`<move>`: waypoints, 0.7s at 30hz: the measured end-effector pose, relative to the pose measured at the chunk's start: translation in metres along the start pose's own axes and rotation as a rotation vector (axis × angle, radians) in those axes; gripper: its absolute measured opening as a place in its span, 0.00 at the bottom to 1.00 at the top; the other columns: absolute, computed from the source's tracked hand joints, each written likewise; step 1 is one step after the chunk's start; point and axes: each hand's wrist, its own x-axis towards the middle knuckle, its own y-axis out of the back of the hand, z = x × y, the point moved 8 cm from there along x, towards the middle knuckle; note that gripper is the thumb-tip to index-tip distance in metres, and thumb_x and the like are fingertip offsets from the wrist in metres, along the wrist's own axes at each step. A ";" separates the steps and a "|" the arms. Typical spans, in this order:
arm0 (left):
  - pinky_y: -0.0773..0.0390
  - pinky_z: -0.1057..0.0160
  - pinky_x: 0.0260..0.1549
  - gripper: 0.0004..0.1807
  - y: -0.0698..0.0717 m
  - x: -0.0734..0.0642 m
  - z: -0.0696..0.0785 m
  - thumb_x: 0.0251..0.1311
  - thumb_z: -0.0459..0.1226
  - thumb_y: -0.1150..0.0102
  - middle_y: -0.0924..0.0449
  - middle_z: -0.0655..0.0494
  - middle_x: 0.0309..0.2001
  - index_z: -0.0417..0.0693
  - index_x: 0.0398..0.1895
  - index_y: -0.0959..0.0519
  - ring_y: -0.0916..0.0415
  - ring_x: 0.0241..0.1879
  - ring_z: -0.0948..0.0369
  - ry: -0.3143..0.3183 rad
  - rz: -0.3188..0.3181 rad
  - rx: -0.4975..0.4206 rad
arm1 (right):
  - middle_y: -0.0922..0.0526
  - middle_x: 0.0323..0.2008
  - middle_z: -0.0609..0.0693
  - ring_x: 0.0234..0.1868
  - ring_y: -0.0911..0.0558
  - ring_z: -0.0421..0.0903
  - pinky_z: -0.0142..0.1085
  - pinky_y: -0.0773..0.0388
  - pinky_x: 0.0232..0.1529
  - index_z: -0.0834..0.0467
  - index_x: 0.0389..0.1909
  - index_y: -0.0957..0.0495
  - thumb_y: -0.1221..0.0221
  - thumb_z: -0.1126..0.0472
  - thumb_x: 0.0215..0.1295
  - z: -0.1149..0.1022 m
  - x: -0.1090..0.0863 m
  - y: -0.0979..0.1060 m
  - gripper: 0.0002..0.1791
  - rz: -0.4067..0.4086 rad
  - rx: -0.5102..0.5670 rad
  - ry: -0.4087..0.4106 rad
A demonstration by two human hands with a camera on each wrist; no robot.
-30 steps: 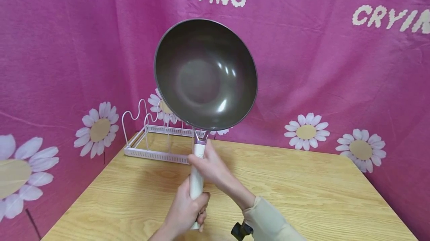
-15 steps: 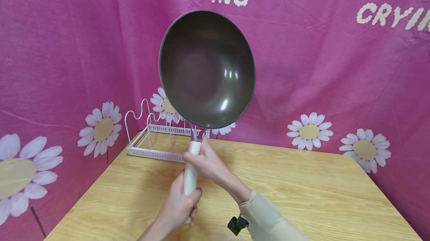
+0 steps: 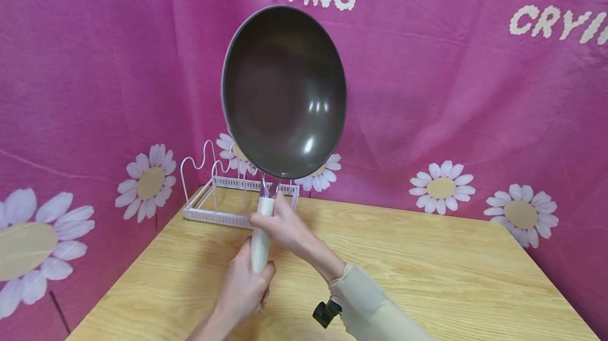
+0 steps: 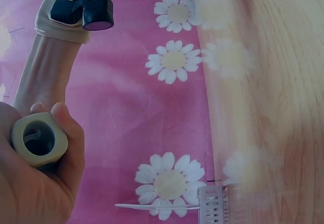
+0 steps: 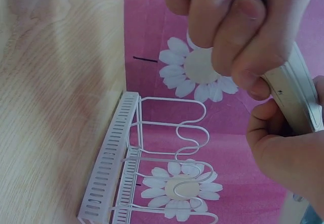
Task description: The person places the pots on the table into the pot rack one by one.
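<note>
A deep, dark-coated frying pan (image 3: 285, 93) is held up over the table, its inside turned toward the head camera and its white handle (image 3: 260, 248) pointing down. My left hand (image 3: 242, 285) grips the lower end of that handle. Higher up, just below the metal neck of the pan, my right hand (image 3: 280, 222) grips it too, thumb across the front. In the left wrist view the hollow end of the handle (image 4: 53, 153) shows inside the curled left hand (image 4: 40, 193). The right wrist view has both hands round the handle (image 5: 291, 90).
A white wire rack (image 3: 218, 218) with upright wavy dividers stands on the wooden table (image 3: 404, 267) at the back left, partly behind the pan. Pink cloth (image 3: 404, 93) with daisies hangs round the back and sides. A small black camera (image 3: 326, 312) sits at the right wrist.
The pan has moved up and to the left in the head view, and its bowl has turned so that it looks narrower. Both hands have moved left with the handle, their grip kept.
</note>
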 end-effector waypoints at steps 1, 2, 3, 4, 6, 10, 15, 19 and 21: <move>0.29 0.58 0.04 0.19 0.002 -0.001 -0.001 0.59 0.28 0.48 0.31 0.51 0.16 0.42 0.54 0.33 0.33 0.07 0.61 0.004 0.005 0.004 | 0.32 0.25 0.47 0.27 0.33 0.40 0.32 0.33 0.30 0.58 0.36 0.34 0.41 0.64 0.56 0.000 0.001 -0.002 0.12 -0.010 0.011 0.000; 0.29 0.58 0.04 0.19 0.003 -0.001 -0.002 0.59 0.28 0.48 0.30 0.51 0.16 0.42 0.54 0.33 0.33 0.06 0.61 0.006 0.013 0.012 | 0.32 0.25 0.46 0.27 0.33 0.40 0.32 0.33 0.30 0.58 0.37 0.34 0.41 0.64 0.56 0.001 0.002 -0.005 0.12 -0.022 0.024 0.000; 0.29 0.58 0.04 0.18 0.005 -0.002 -0.003 0.59 0.27 0.48 0.30 0.51 0.15 0.41 0.54 0.33 0.33 0.06 0.61 0.011 0.021 0.017 | 0.32 0.24 0.46 0.27 0.33 0.40 0.31 0.33 0.30 0.58 0.37 0.34 0.41 0.65 0.56 0.001 0.002 -0.007 0.12 -0.034 0.036 -0.002; 0.30 0.59 0.04 0.18 0.008 -0.002 -0.004 0.59 0.27 0.48 0.31 0.51 0.15 0.41 0.53 0.33 0.33 0.06 0.61 0.014 0.029 0.026 | 0.33 0.23 0.45 0.26 0.34 0.39 0.31 0.33 0.29 0.58 0.36 0.34 0.41 0.65 0.56 0.001 0.003 -0.010 0.11 -0.044 0.045 0.001; 0.30 0.59 0.04 0.17 0.012 -0.003 -0.005 0.59 0.27 0.47 0.31 0.51 0.14 0.42 0.52 0.32 0.33 0.06 0.61 0.017 0.047 0.045 | 0.34 0.21 0.44 0.24 0.35 0.38 0.31 0.34 0.27 0.58 0.29 0.33 0.41 0.65 0.56 0.001 0.005 -0.013 0.08 -0.058 0.053 0.007; 0.30 0.61 0.05 0.19 0.017 0.000 -0.003 0.58 0.28 0.47 0.29 0.51 0.16 0.41 0.53 0.32 0.32 0.06 0.62 -0.002 0.070 0.090 | 0.36 0.16 0.43 0.21 0.37 0.38 0.31 0.37 0.25 0.55 0.18 0.34 0.42 0.65 0.55 -0.002 0.010 -0.016 0.12 -0.057 0.048 0.018; 0.30 0.63 0.07 0.19 0.023 0.003 0.002 0.58 0.28 0.45 0.28 0.51 0.19 0.40 0.53 0.31 0.32 0.08 0.63 -0.034 0.104 0.147 | 0.35 0.17 0.43 0.22 0.36 0.39 0.31 0.36 0.26 0.55 0.19 0.33 0.42 0.65 0.55 0.000 0.016 -0.018 0.11 -0.069 0.060 0.000; 0.28 0.63 0.14 0.19 0.025 0.004 0.003 0.57 0.29 0.43 0.26 0.51 0.23 0.39 0.52 0.30 0.30 0.15 0.62 -0.080 0.145 0.234 | 0.31 0.21 0.44 0.26 0.34 0.39 0.31 0.34 0.30 0.56 0.25 0.31 0.41 0.66 0.56 0.003 0.018 -0.019 0.07 -0.086 0.080 -0.012; 0.29 0.63 0.16 0.18 0.024 0.005 0.002 0.56 0.29 0.42 0.26 0.51 0.24 0.38 0.51 0.30 0.30 0.17 0.62 -0.086 0.158 0.267 | 0.31 0.23 0.44 0.27 0.33 0.39 0.31 0.33 0.32 0.55 0.29 0.31 0.40 0.65 0.56 0.005 0.017 -0.018 0.08 -0.095 0.085 -0.026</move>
